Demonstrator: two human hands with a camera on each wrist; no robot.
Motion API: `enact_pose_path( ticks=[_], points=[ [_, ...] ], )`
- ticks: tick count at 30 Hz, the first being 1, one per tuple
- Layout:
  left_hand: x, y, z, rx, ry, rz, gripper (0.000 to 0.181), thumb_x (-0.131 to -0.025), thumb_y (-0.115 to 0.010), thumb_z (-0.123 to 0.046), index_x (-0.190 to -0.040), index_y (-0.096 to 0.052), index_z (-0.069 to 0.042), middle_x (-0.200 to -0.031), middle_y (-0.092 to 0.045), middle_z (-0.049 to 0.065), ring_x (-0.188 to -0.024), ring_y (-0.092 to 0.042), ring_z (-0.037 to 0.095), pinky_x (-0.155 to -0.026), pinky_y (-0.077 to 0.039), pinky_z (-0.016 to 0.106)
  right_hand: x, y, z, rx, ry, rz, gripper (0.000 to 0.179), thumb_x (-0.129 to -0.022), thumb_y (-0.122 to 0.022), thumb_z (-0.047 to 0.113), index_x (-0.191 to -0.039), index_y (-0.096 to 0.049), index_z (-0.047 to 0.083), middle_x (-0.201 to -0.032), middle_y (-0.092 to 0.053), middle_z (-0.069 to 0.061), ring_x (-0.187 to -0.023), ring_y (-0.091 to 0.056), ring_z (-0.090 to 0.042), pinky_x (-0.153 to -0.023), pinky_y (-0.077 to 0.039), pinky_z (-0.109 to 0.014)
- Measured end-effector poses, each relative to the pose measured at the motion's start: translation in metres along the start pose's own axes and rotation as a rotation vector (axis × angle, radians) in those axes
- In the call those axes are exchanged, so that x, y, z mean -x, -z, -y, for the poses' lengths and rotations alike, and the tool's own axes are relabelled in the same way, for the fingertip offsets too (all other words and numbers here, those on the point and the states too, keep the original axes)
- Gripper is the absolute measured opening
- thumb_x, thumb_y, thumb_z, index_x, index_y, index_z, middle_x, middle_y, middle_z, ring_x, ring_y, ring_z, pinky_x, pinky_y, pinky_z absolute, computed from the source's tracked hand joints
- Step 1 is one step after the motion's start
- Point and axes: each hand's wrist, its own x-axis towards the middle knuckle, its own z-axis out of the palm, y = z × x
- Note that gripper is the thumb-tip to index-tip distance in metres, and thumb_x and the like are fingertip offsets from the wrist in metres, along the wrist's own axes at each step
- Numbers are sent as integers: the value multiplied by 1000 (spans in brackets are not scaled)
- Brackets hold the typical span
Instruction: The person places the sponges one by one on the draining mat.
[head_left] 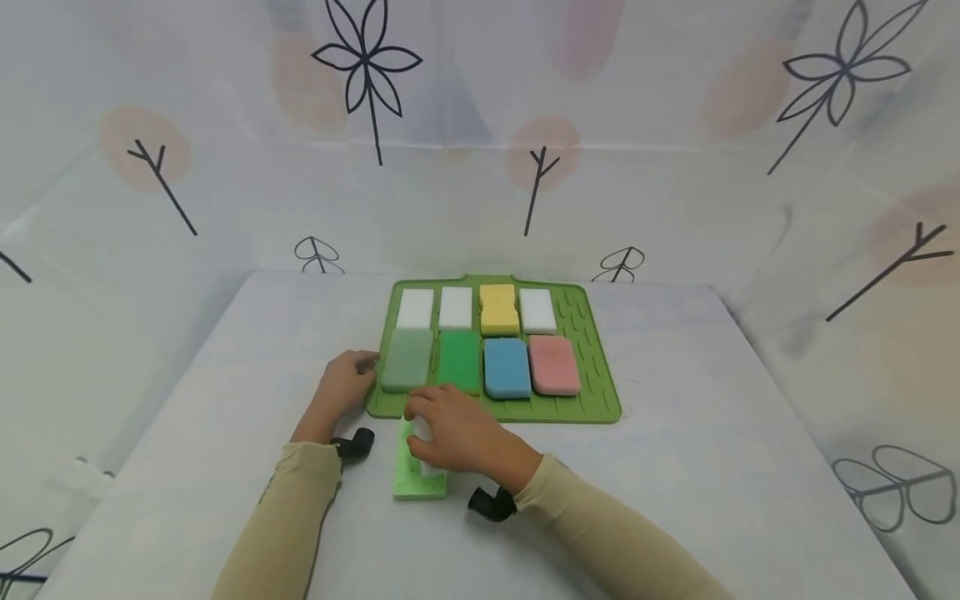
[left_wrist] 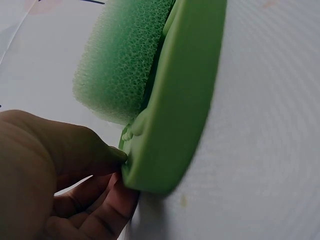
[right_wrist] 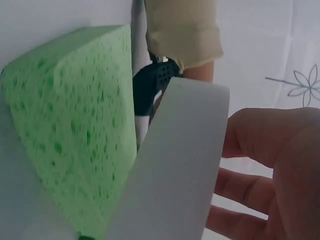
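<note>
My left hand (head_left: pixel 347 387) pinches the near left corner of a green silicone mat (head_left: pixel 600 407), thumb on its raised rim and fingers against the outer side in the left wrist view. Close to that thumb sits a porous pale green sponge (left_wrist: pixel 117 65) on the mat. My right hand (head_left: pixel 459 429) grips a white sponge block (right_wrist: pixel 175 155) between thumb and fingers, tilted over a light green, pitted sponge (head_left: pixel 420 487). That pitted sponge lies on the table just in front of the mat, partly covered by the hand and the white block in the head view.
On the mat's back row stand white blocks (head_left: pixel 455 308) and a yellow notched sponge (head_left: pixel 498 309). Its front row also holds a green sponge (head_left: pixel 459 358), a blue one (head_left: pixel 507 367) and a pink one (head_left: pixel 554 365). Patterned cloth (head_left: pixel 450 208) rises behind the white table (head_left: pixel 690 467).
</note>
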Motion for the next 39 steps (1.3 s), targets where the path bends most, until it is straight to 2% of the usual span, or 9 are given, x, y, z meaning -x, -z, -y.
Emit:
enact_pose_path(
  ticks=[6, 8, 9, 14, 20, 26, 30, 39],
  points=[
    [0, -1, 2, 5, -6, -4, 46, -92, -47, -13, -137, -53, -3, -129, -59, 19, -123, -53, 36, -105, -43, 51, 2, 9, -13, -13, -15, 12, 27, -92, -55, 31, -116, -65, 21, -143, -52, 1, -130, -50, -24, -80, -55, -35],
    [0, -2, 2, 3, -6, -6, 46, -92, -47, -13, -137, -53, -3, -129, -58, 19, -123, -53, 36, -105, -42, 51, 3, 12, -19, -27, -7, 3, 27, -92, -55, 29, -116, -65, 20, -145, -51, 0, -132, -49, -25, -85, -55, -37],
    [0, -2, 2, 2, -4, -6, 46, -92, -47, -13, -137, -53, -3, -129, -58, 19, -123, -52, 36, -105, -42, 51, 3, 13, -22, -39, 0, -4, 27, -92, -55, 28, -116, -65, 19, -145, -50, -2, -132, -48, -26, -91, -53, -39],
    [1, -3, 3, 2, 3, -8, 46, -92, -48, -14, -137, -53, -4, -129, -58, 19, -123, -52, 36, -105, -42, 51, 4, 18, -42, -112, 42, -33, 26, -92, -55, 22, -115, -65, 16, -147, -48, -7, -135, -44, -29, -108, -42, -46],
    [1, -4, 3, 16, 16, -1, 46, -93, -48, -15, -137, -53, -4, -130, -58, 19, -123, -52, 36, -106, -42, 52, 8, 30, -61, -161, -14, -47, 28, -93, -54, 23, -118, -64, 17, -150, -43, -9, -139, -39, -32, -108, -42, -49],
    [-1, -3, 2, 17, 13, -11, 46, -92, -48, -16, -137, -53, -3, -129, -58, 19, -123, -52, 36, -106, -42, 52, 11, 45, -80, -128, -72, -90, 29, -93, -53, 24, -119, -64, 21, -150, -42, -7, -138, -39, -31, -101, -47, -46],
    [-1, -2, 2, 16, 12, -4, 46, -92, -47, -16, -137, -53, -4, -129, -58, 20, -123, -52, 36, -106, -42, 52, 11, 53, -97, -113, -77, -111, 29, -93, -54, 24, -120, -64, 19, -149, -44, -8, -138, -40, -32, -101, -47, -47],
    [2, -1, 0, 28, 30, -5, 46, -92, -47, -16, -137, -53, -5, -129, -58, 18, -122, -53, 35, -104, -43, 51, 7, 70, -140, -138, -84, -170, 32, -92, -56, 22, -121, -64, 9, -148, -44, -16, -139, -37, -36, -112, -34, -55]
  ],
)
